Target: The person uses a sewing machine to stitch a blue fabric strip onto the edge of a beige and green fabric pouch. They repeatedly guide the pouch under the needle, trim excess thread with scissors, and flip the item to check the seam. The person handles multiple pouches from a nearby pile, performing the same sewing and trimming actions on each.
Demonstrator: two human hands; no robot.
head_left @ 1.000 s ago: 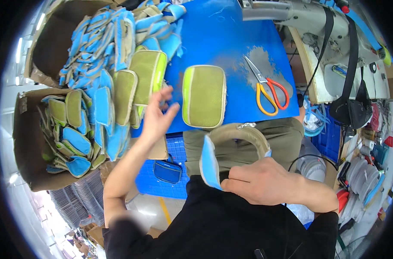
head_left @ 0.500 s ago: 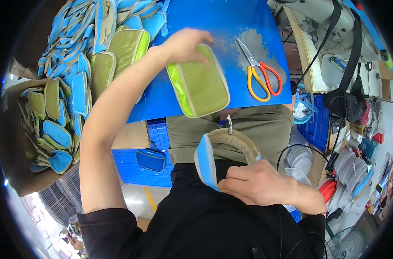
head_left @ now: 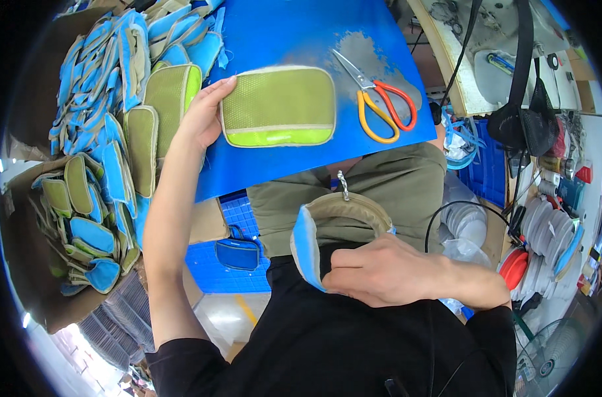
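Note:
My left hand (head_left: 206, 112) has closed on the left end of a flat olive mesh pouch (head_left: 278, 106) with a bright green band, which lies at the blue mat's front. At my lap, my right hand (head_left: 373, 271) grips a curved olive zipper strip (head_left: 346, 205) with a light blue end piece (head_left: 305, 248); a metal zipper pull stands up from its top. Scissors (head_left: 379, 106) with orange and red handles lie to the pouch's right.
Piles of blue and olive pieces (head_left: 92, 79) cover the mat's left. A cardboard box (head_left: 23, 251) holds more pieces. A sewing table with hanging straps (head_left: 466, 92) stands at the right. A navy pouch (head_left: 237, 253) sits below on a blue crate.
My left hand has moved onto the pouch, which has turned from upright to sideways. My right hand still grips the curved strip at my lap.

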